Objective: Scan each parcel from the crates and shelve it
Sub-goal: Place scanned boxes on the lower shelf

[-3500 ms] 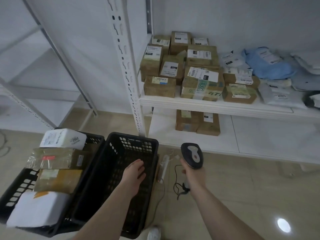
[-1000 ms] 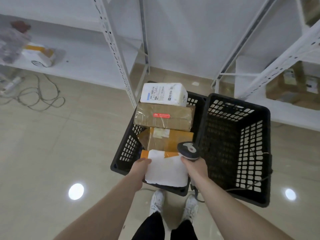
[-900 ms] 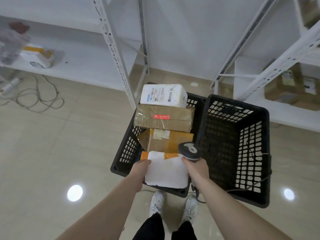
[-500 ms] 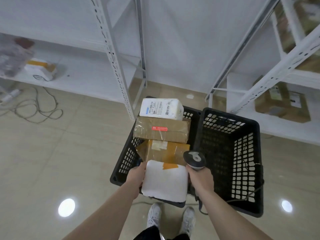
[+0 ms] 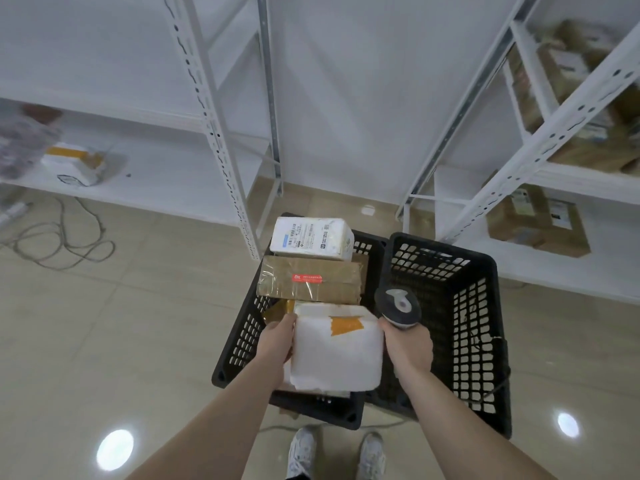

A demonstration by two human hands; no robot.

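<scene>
White parcel (image 5: 337, 351) now lifted off the left crate (image 5: 239, 337). Our left grip (image 5: 277, 341) grasps its left edge; right grip (image 5: 408, 344) grasps the scanner (image 5: 398, 308), pressing the parcel's right side.

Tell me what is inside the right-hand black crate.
No parcels show inside the right crate; only its dark slotted walls are visible. Its near floor is hidden behind the right hand and scanner.
</scene>
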